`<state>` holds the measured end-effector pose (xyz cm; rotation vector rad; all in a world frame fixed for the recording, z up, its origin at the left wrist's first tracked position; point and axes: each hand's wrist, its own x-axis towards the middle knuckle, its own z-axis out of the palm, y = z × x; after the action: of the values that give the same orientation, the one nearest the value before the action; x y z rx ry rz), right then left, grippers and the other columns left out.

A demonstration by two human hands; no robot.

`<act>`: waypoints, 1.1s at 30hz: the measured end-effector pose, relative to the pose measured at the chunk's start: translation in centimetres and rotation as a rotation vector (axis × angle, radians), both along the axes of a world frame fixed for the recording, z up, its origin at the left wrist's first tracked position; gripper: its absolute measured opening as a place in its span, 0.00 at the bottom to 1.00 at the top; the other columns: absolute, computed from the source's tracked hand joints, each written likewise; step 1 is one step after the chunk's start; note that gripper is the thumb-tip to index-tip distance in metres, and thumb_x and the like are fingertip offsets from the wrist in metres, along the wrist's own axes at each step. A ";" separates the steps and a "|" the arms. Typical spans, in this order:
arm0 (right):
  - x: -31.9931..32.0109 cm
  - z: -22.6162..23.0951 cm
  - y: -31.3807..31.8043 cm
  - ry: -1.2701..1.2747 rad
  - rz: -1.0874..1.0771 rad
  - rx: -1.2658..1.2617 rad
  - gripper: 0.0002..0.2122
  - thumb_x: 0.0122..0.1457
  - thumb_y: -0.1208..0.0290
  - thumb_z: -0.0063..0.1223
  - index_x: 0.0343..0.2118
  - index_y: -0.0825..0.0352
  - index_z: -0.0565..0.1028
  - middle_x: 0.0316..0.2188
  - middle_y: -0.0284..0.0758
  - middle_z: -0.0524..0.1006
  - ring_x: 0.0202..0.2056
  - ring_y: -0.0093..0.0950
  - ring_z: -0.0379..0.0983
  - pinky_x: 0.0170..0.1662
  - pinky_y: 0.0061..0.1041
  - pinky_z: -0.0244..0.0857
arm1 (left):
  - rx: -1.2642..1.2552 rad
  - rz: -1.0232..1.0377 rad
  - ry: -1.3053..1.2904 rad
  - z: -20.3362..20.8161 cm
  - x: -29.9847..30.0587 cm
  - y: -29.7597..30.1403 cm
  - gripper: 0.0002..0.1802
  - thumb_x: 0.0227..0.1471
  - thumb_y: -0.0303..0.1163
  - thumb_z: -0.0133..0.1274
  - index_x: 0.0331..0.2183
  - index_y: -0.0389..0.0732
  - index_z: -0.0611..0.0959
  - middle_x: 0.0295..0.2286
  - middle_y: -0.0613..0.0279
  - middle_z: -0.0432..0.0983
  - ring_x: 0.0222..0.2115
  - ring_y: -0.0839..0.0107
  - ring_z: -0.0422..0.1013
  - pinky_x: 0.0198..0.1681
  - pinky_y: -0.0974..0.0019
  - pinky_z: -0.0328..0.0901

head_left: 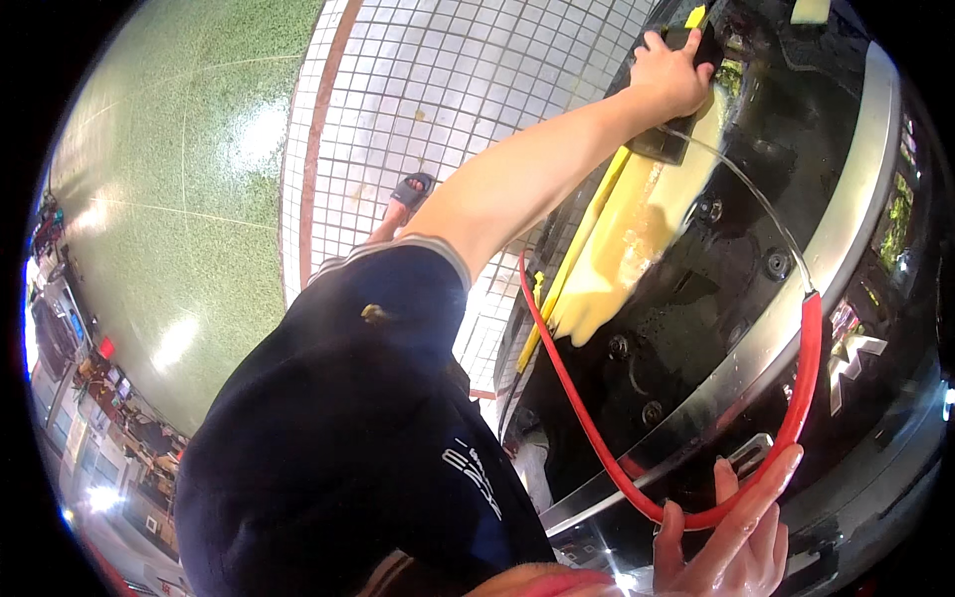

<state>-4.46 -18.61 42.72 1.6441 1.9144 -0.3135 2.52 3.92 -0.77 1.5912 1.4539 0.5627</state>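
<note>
My left hand (pixel 671 78) is stretched far forward, its fingers bent over a dark sanding block (pixel 661 147). The block lies against a glossy black car panel (pixel 711 284), at the upper end of a wet, pale yellow filler patch (pixel 622 249). Yellow tape (pixel 577 249) runs along the patch's left edge. At the lower right, my right hand (pixel 731 547) holds a red hose (pixel 587 423) between thumb and fingers. The hose bends upward, and from its open end a thin clear stream of water (pixel 753 187) arcs toward the block and my left hand.
A curved silver trim strip (pixel 786 328) crosses the panel, with a chrome emblem (pixel 853 370) beyond it. White tiled floor (pixel 438 90) borders green flooring (pixel 214 229) on the left. My sandalled foot (pixel 411 188) stands on the tiles. Cluttered shop gear (pixel 129 408) lies at far left.
</note>
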 end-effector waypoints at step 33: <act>0.4 0.1 0.8 0.011 -0.027 -0.002 0.42 0.61 0.65 0.64 0.67 0.90 0.53 0.44 0.41 0.85 0.32 0.37 0.80 0.33 0.33 0.72 | 0.055 -0.148 -0.061 -1.5 -1.6 -0.8 0.43 0.59 0.49 0.58 0.71 0.59 0.61 0.47 0.33 0.66 0.47 0.36 0.70 0.52 0.45 0.69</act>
<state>-4.10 -17.78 42.84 1.6718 1.9007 -0.3362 0.91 3.15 -2.23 1.6941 1.2736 0.5642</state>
